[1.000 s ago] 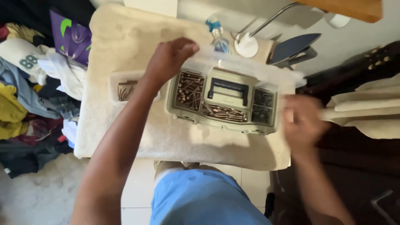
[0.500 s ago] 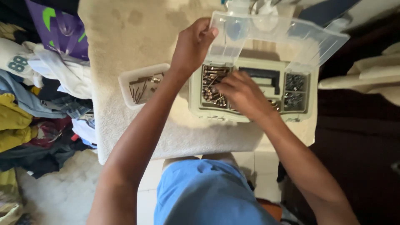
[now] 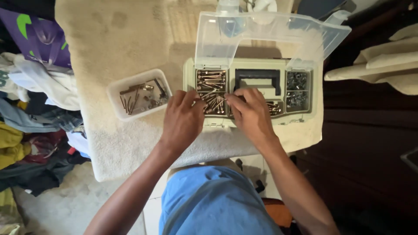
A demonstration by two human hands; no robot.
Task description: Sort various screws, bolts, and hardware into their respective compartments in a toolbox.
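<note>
Right now I see both hands down on the beige organizer case (image 3: 257, 76), which sits on a cream towel-covered table (image 3: 130, 39) with its clear lid (image 3: 265, 37) standing open at the far side. My left hand (image 3: 183, 119) rests at the case's near left corner, fingers (image 3: 187, 96) lying together and curled over the edge of the left compartment full of copper-coloured screws (image 3: 211, 85); whether they pinch a screw I cannot tell. My right hand (image 3: 250, 114) lies just beside it, covering the near middle compartment, its fingers (image 3: 237, 98) bent down into the screws, and I cannot tell if anything is gripped. Darker small hardware (image 3: 298, 89) fills the right-hand compartments, and a dark carry handle (image 3: 257, 78) sits in the middle. Just left of the case, apart from it, lies a small white tray (image 3: 114, 93) with a few screws and bits. Heaped clothes (image 3: 30, 113) lie at the left.
</note>
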